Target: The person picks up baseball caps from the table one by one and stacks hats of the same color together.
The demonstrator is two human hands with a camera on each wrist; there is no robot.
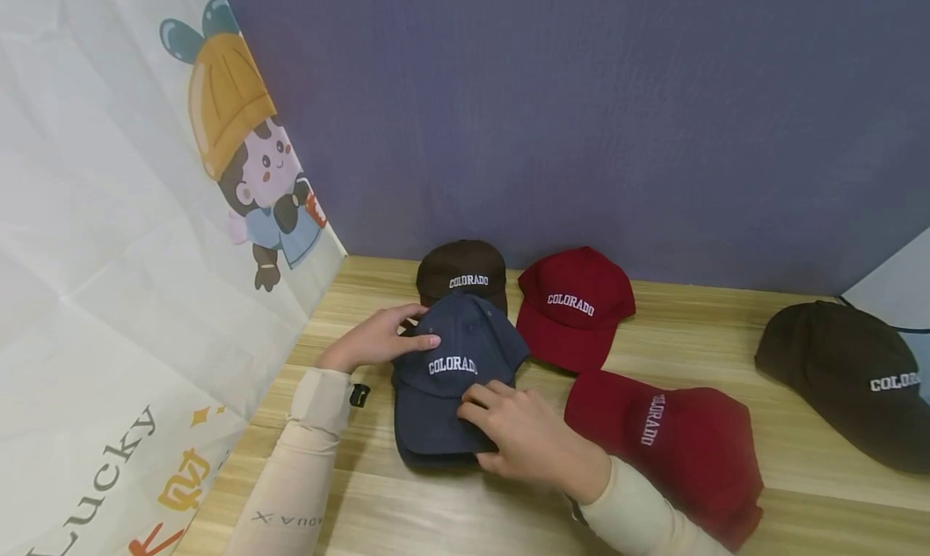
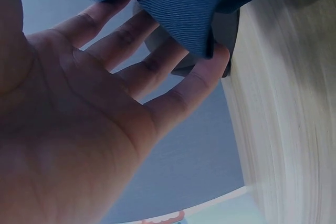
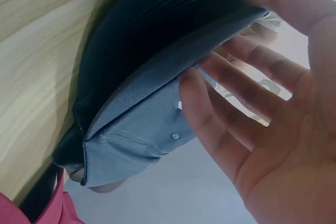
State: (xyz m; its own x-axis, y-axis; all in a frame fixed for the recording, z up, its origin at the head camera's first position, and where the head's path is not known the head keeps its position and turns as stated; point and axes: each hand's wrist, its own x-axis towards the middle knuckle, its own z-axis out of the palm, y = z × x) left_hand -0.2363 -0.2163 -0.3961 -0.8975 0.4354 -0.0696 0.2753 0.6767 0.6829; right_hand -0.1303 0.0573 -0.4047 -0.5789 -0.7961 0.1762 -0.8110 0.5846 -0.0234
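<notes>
A navy baseball cap [image 1: 446, 415] lettered COLORADO faces me, brim toward the near side. My left hand [image 1: 378, 338] holds the left side of its crown, thumb on the front. In the left wrist view that hand's fingers [image 2: 181, 98] reach behind the blue cloth. With my right hand [image 1: 526, 431] I pinch the right side of the brim. The right wrist view shows the thumb at the stitched brim underside [image 3: 157, 35] and the fingers over its top. Directly behind stands a brown cap [image 1: 461, 265], partly covered by the navy one.
One red cap [image 1: 577, 326] sits at the back, right of the navy cap. Another red cap [image 1: 697, 443] lies sideways beside my right forearm. A second brown cap [image 1: 821, 370] is at the far right. A grey-blue panel [image 1: 581, 120] and a printed white sheet [image 1: 109, 241] border the wooden table [image 1: 378, 499].
</notes>
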